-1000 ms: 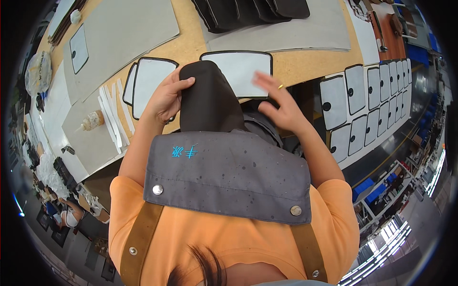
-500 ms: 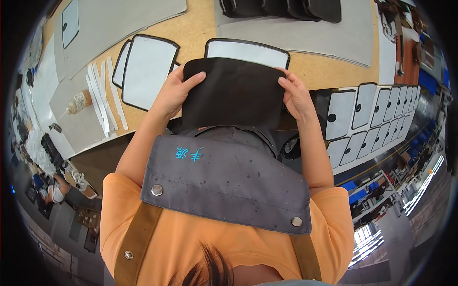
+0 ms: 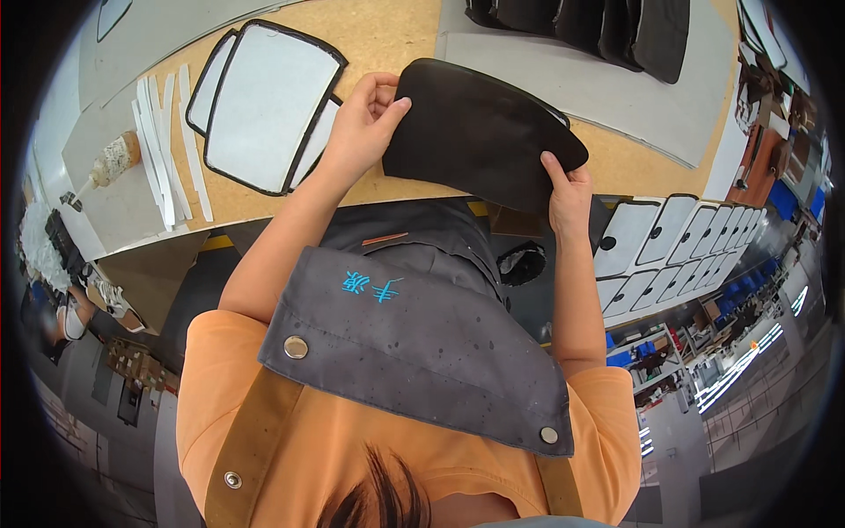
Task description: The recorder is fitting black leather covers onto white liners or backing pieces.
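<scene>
A dark, smooth, leather-like panel point(image 3: 475, 132) with rounded corners spans the space between my two hands, tilted with its right end lower. My left hand point(image 3: 363, 123) is closed on its left edge, thumb on top and fingers curled behind. At the lower right corner my right hand point(image 3: 570, 194) pinches it, thumb on top. A thin pale sliver shows along the panel's upper right edge; the rest of what lies beneath is hidden. To the left of my left hand lie white, black-edged panels point(image 3: 268, 106), overlapping on the wooden table point(image 3: 387, 35).
White strips point(image 3: 165, 150) and a squeeze bottle point(image 3: 114, 160) lie at the left. Several dark pieces point(image 3: 581, 26) rest on a grey board point(image 3: 634, 123) at the far right. Rows of white panels with black dots point(image 3: 673, 229) stand at the right. A grey sheet point(image 3: 167, 35) covers the far left.
Both hands have carried the dark panel farther over the table and tilted it, right end lower. It now covers most of the white, black-edged piece behind it. The view has shifted.
</scene>
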`<control>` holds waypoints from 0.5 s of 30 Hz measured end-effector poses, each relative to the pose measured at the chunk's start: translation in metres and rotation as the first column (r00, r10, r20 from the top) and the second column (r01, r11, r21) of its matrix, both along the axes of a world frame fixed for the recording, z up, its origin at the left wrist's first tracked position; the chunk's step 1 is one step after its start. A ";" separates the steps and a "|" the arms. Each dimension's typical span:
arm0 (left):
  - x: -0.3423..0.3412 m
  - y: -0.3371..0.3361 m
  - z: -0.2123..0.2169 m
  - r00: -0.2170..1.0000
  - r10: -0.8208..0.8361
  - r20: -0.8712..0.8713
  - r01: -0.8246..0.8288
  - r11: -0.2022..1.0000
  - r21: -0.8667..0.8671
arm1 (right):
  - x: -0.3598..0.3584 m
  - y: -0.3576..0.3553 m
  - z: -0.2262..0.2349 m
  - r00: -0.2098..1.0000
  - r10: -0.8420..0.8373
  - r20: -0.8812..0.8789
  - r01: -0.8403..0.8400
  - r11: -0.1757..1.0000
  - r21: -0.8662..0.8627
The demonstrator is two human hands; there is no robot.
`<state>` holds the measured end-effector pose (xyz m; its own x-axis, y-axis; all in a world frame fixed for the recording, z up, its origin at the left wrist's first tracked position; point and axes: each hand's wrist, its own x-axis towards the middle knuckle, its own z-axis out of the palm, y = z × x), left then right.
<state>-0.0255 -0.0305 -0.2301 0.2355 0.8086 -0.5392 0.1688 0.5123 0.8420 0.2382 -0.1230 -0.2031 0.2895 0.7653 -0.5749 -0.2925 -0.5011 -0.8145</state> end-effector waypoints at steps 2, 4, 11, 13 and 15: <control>0.004 -0.002 -0.002 0.998 0.028 -0.059 -0.025 0.998 0.061 | 0.000 -0.001 -0.005 0.999 -0.036 0.019 0.036 0.999 0.010; 0.008 -0.004 -0.003 0.991 0.056 -0.117 -0.042 0.992 0.123 | 0.001 -0.002 -0.011 0.999 -0.043 0.030 0.043 0.999 -0.002; 0.012 -0.007 -0.008 0.945 0.006 -0.328 0.124 0.918 0.376 | 0.002 0.000 -0.019 0.995 -0.083 0.049 0.086 0.994 -0.064; 0.012 -0.008 -0.009 0.940 0.019 -0.340 0.129 0.903 0.409 | 0.003 0.000 -0.020 0.996 -0.076 0.045 0.080 0.993 -0.088; 0.013 -0.007 -0.009 0.934 0.025 -0.358 0.147 0.883 0.447 | 0.004 0.000 -0.020 0.997 -0.069 0.041 0.073 0.991 -0.111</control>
<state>-0.0129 -0.0378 -0.2392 0.1626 0.9727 -0.1654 0.5082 0.0611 0.8591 0.2425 -0.1227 -0.2234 0.3634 0.6736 -0.6436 -0.3012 -0.5688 -0.7654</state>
